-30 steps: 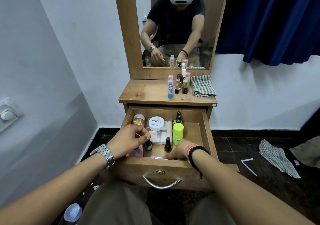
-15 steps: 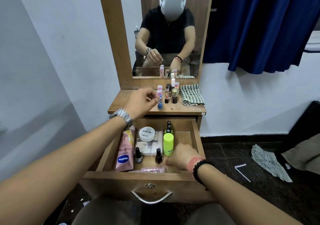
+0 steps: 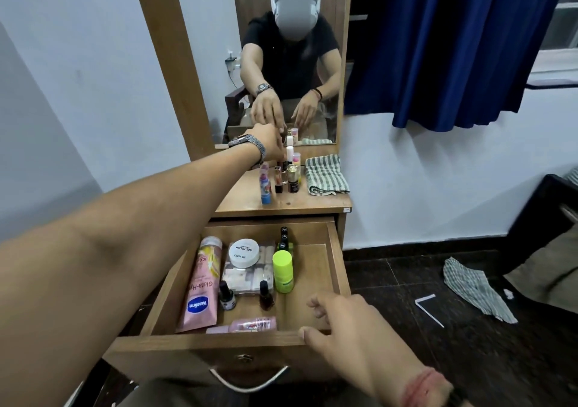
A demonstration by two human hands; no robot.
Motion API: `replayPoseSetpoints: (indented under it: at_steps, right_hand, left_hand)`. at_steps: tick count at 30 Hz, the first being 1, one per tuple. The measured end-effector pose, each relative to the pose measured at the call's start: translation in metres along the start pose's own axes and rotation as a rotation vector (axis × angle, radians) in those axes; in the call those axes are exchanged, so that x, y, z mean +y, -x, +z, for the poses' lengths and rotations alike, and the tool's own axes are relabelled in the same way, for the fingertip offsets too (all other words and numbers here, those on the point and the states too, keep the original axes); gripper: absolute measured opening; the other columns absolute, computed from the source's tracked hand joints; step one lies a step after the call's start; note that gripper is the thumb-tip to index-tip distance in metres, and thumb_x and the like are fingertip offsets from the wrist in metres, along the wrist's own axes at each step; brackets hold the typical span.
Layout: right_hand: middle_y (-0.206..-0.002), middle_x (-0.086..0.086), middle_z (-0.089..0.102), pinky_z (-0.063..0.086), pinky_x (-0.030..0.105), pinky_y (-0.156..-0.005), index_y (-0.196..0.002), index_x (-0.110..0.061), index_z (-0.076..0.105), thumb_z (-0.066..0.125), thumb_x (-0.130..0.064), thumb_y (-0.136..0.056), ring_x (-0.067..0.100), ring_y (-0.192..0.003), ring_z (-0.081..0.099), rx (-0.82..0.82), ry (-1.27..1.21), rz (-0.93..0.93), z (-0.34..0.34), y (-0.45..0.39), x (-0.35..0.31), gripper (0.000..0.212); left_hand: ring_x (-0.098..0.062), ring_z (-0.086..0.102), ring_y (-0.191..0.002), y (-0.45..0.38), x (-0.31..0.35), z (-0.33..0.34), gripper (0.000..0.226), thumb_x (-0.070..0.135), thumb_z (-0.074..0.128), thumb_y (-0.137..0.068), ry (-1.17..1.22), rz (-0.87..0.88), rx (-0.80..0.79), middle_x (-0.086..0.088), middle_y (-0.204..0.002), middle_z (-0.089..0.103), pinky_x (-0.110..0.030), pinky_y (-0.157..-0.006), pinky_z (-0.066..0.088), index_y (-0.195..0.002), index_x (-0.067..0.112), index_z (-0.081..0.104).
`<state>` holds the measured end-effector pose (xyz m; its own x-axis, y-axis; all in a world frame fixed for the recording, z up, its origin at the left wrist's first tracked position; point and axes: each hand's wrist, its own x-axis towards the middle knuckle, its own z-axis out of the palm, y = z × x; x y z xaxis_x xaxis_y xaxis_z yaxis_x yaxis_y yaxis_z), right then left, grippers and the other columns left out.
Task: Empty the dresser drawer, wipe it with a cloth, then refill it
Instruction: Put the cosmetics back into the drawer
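Observation:
The wooden drawer (image 3: 334,259) is pulled open. It holds a pink Vaseline tube (image 3: 200,291), a white nail polish jar (image 3: 244,252) on a clear box, a lime green bottle (image 3: 283,270), two small nail polish bottles (image 3: 226,295), a pink tube (image 3: 250,324) at the front and dark bottles (image 3: 284,237) at the back. My left hand (image 3: 269,143) reaches over the dresser top (image 3: 250,201), fingertips pinching a small dark item, mostly hidden, among the bottles (image 3: 292,178) there. A striped cloth (image 3: 325,175) lies beside them. My right hand (image 3: 353,328) hovers loosely curled, thumb on the drawer's front edge.
The mirror (image 3: 291,62) rises behind the dresser top. A blue curtain (image 3: 453,46) hangs at the right. On the dark floor lie another striped cloth (image 3: 475,287) and a white paper strip (image 3: 430,309). A dark piece of furniture (image 3: 544,218) stands at the far right.
My left hand rose from the drawer holding a small item and reached to the bottles on the dresser top. My right hand drew back from inside the drawer to its front edge.

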<state>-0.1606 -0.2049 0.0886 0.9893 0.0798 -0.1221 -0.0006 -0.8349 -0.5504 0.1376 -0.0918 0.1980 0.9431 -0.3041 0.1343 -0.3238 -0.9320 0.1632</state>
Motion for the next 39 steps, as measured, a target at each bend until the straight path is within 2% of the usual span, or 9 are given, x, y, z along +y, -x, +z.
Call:
replayPoseSetpoints:
  at_steps: [4, 12, 17, 20, 22, 26, 31, 35, 39]
  right_hand:
    - [-0.111, -0.008, 0.063, 0.050, 0.036, -0.092, -0.126, -0.033, 0.048, 0.055, -0.050, -0.084, 0.016, -0.105, 0.059, 0.005, 0.020, -0.031, 0.002, -0.001, 0.003, 0.046]
    - [-0.114, -0.007, 0.063, 0.049, 0.036, -0.093, -0.126, -0.032, 0.047, 0.055, -0.048, -0.084, 0.019, -0.106, 0.061, 0.017, 0.064, -0.048, 0.006, -0.003, 0.009, 0.046]
    - [-0.118, -0.003, 0.064, 0.048, 0.037, -0.095, -0.127, -0.030, 0.049, 0.055, -0.046, -0.083, 0.023, -0.112, 0.059, 0.001, 0.123, -0.046, 0.004, -0.004, 0.006, 0.048]
    - [-0.123, -0.002, 0.061, 0.047, 0.035, -0.095, -0.129, -0.029, 0.050, 0.057, -0.044, -0.084, 0.024, -0.113, 0.058, -0.027, 0.137, -0.041, 0.003, -0.005, 0.004, 0.048]
    - [-0.122, -0.002, 0.061, 0.048, 0.033, -0.093, -0.130, -0.027, 0.050, 0.058, -0.042, -0.085, 0.022, -0.110, 0.059, -0.036, 0.143, -0.051, 0.003, -0.005, 0.003, 0.048]
    - [-0.116, -0.004, 0.065, 0.049, 0.034, -0.091, -0.129, -0.025, 0.051, 0.058, -0.040, -0.086, 0.019, -0.106, 0.061, -0.053, 0.149, -0.050, 0.000, -0.004, -0.001, 0.046]
    - [-0.118, -0.003, 0.064, 0.049, 0.035, -0.092, -0.128, -0.025, 0.053, 0.060, -0.039, -0.085, 0.019, -0.106, 0.062, -0.073, 0.134, -0.031, 0.000, -0.006, -0.005, 0.046]
    - [-0.117, -0.002, 0.064, 0.049, 0.036, -0.094, -0.129, -0.025, 0.054, 0.058, -0.042, -0.086, 0.020, -0.108, 0.061, -0.076, 0.123, -0.007, 0.000, -0.006, -0.006, 0.047]
    - [-0.117, -0.002, 0.063, 0.049, 0.037, -0.094, -0.127, -0.024, 0.054, 0.057, -0.044, -0.087, 0.018, -0.108, 0.060, -0.074, 0.130, -0.019, 0.001, -0.005, -0.007, 0.045]
  left_hand:
    - [-0.023, 0.065, -0.087, -0.004, 0.003, 0.005, 0.027, 0.035, 0.074, -0.078, -0.041, 0.024, -0.047, -0.006, -0.097, 0.070, -0.034, -0.076, 0.056, -0.097, 0.015, 0.073]
    - [-0.024, 0.065, -0.086, -0.010, 0.002, 0.008, 0.032, 0.035, 0.076, -0.075, -0.061, 0.014, -0.011, -0.009, -0.095, 0.070, -0.039, -0.078, 0.057, -0.095, 0.010, 0.072]
    - [-0.028, 0.061, -0.105, 0.009, -0.010, -0.038, 0.038, 0.035, 0.075, -0.074, 0.017, 0.031, 0.193, -0.013, -0.114, 0.064, -0.035, -0.084, 0.053, -0.102, 0.010, 0.068]
    - [-0.021, 0.065, -0.089, 0.053, -0.016, -0.073, 0.032, 0.036, 0.072, -0.076, 0.035, 0.128, 0.347, -0.005, -0.097, 0.071, -0.032, -0.074, 0.052, -0.100, 0.014, 0.072]
    - [-0.016, 0.065, -0.083, 0.093, -0.022, -0.084, 0.028, 0.039, 0.072, -0.075, 0.060, 0.199, 0.370, 0.001, -0.089, 0.071, -0.033, -0.074, 0.054, -0.095, 0.019, 0.072]
    - [-0.006, 0.065, -0.077, 0.171, -0.032, -0.064, 0.021, 0.036, 0.075, -0.075, 0.123, 0.306, 0.112, 0.008, -0.083, 0.070, -0.025, -0.071, 0.052, -0.091, 0.023, 0.070]
    - [-0.005, 0.064, -0.080, 0.205, -0.049, 0.008, 0.020, 0.030, 0.075, -0.076, 0.065, 0.295, -0.150, 0.010, -0.087, 0.070, -0.028, -0.074, 0.051, -0.094, 0.025, 0.070]
    - [-0.007, 0.062, -0.086, 0.207, -0.059, 0.052, 0.023, 0.039, 0.070, -0.075, -0.083, 0.268, -0.211, 0.016, -0.092, 0.067, -0.027, -0.069, 0.049, -0.097, 0.035, 0.065]
    - [-0.009, 0.060, -0.095, 0.206, -0.060, 0.077, 0.024, 0.039, 0.068, -0.077, -0.156, 0.277, -0.224, 0.014, -0.097, 0.067, -0.024, -0.070, 0.043, -0.100, 0.033, 0.065]
